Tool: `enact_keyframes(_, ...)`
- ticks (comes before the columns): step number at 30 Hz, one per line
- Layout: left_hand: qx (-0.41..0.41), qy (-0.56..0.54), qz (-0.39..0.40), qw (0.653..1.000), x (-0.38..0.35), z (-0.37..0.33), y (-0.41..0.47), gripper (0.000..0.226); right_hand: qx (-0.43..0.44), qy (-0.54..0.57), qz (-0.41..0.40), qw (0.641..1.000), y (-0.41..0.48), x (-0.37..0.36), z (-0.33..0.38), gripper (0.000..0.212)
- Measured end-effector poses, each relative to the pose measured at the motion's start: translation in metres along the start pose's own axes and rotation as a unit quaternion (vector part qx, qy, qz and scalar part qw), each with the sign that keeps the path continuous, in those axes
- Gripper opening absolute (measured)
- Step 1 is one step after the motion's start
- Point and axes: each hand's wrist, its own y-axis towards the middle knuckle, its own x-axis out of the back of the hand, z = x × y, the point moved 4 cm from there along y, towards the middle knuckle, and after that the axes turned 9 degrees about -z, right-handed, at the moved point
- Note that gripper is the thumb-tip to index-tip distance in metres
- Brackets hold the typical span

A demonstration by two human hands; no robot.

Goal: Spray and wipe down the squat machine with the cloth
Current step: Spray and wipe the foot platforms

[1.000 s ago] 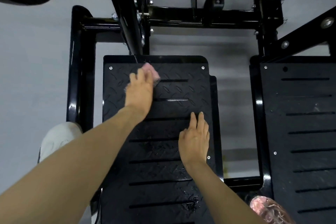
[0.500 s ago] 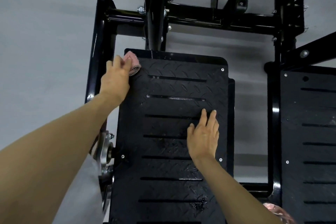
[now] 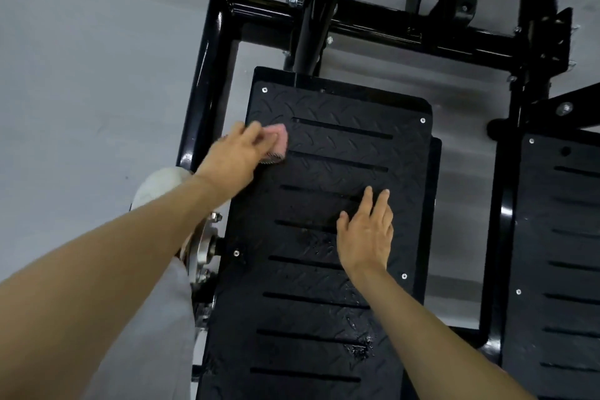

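The squat machine's black tread-pattern foot plate (image 3: 341,153) lies below me, slotted and screwed at its corners. My left hand (image 3: 235,156) holds a pink cloth (image 3: 279,143) and presses it on the plate's left edge, near the upper slots. My right hand (image 3: 365,230) lies flat on the middle of the plate with straight fingers. Wet patches (image 3: 358,349) shine on the plate's lower part. No spray bottle is in view.
A second black foot plate (image 3: 558,237) lies to the right, across a gap. The black tubular frame (image 3: 214,58) runs along the left and across the top. My grey trouser leg (image 3: 152,334) and pale shoe (image 3: 156,188) stand left of the plate on grey floor.
My left hand swept the cloth from the plate's top middle to its top left corner, then down along the left edge. My right hand stayed flat on the plate.
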Motion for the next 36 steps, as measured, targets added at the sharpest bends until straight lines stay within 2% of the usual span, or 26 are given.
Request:
enact_keyframes(2, 0.069, -0.046, -0.021, 0.996, -0.001, 0.011, -0.005, 0.072, -0.003, -0.002, -0.006, 1.000, -0.004, -0.002, 0.001, 0.066)
enact_keyframes(5, 0.051, -0.038, 0.006, 0.998, -0.009, -0.014, -0.018, 0.073, -0.005, -0.005, -0.007, 1.000, -0.014, -0.006, 0.004, 0.066)
enact_keyframes(8, -0.045, -0.033, 0.036, 0.998, -0.021, -0.060, -0.037, 0.077, 0.008, -0.013, 0.002, 1.000, -0.021, -0.008, 0.006, 0.066)
enact_keyframes(11, -0.210, -0.014, 0.056, 0.976, -0.028, -0.088, -0.047, 0.069, 0.015, -0.021, 0.008, 1.000, -0.023, -0.009, 0.006, 0.067)
enact_keyframes(13, -0.235, 0.020, 0.032, 0.971, -0.027, -0.076, -0.042, 0.069, 0.019, -0.022, 0.007, 1.000, -0.021, -0.009, 0.004, 0.067)
enact_keyframes(15, -0.160, 0.040, 0.016, 0.986, -0.022, -0.048, -0.032, 0.073, 0.019, -0.017, 0.006, 1.000, -0.017, -0.008, 0.002, 0.067)
enact_keyframes(17, 0.005, -0.006, 0.001, 1.000, -0.012, -0.021, -0.024, 0.069, 0.014, -0.011, 0.004, 1.000, -0.015, -0.008, 0.000, 0.068)
enact_keyframes(19, 0.147, -0.046, -0.037, 0.987, -0.006, -0.014, -0.021, 0.063, 0.004, -0.001, 0.002, 1.000, -0.014, -0.007, -0.004, 0.068)
enact_keyframes(21, 0.167, -0.061, -0.044, 0.983, -0.008, -0.031, -0.018, 0.064, -0.010, 0.006, 0.004, 1.000, -0.014, -0.007, -0.007, 0.069)
enact_keyframes(23, 0.093, -0.056, -0.033, 0.994, -0.013, -0.065, -0.017, 0.069, -0.021, 0.007, 0.006, 1.000, -0.016, -0.007, -0.011, 0.069)
enact_keyframes(25, -0.040, -0.022, -0.014, 0.999, -0.020, -0.102, -0.016, 0.072, -0.023, 0.005, 0.011, 1.000, -0.018, -0.007, -0.013, 0.069)
enact_keyframes(27, -0.172, 0.024, 0.008, 0.985, -0.023, -0.123, -0.013, 0.074, -0.025, -0.003, 0.015, 1.000, -0.018, -0.007, -0.016, 0.070)
enact_keyframes(29, -0.222, 0.075, 0.002, 0.972, -0.020, -0.116, -0.006, 0.073, -0.026, -0.007, 0.019, 0.999, -0.017, -0.006, -0.020, 0.070)
enact_keyframes(31, -0.157, 0.081, -0.016, 0.984, -0.013, -0.088, 0.005, 0.076, -0.031, -0.006, 0.017, 0.999, -0.014, -0.005, -0.024, 0.070)
enact_keyframes(34, 0.013, 0.036, -0.044, 0.998, -0.007, -0.053, 0.014, 0.072, -0.044, 0.003, 0.008, 0.999, -0.010, -0.002, -0.030, 0.070)
enact_keyframes(36, 0.066, 0.026, -0.053, 0.996, -0.006, -0.060, 0.012, 0.068, -0.051, 0.005, 0.005, 0.999, -0.009, -0.001, -0.034, 0.070)
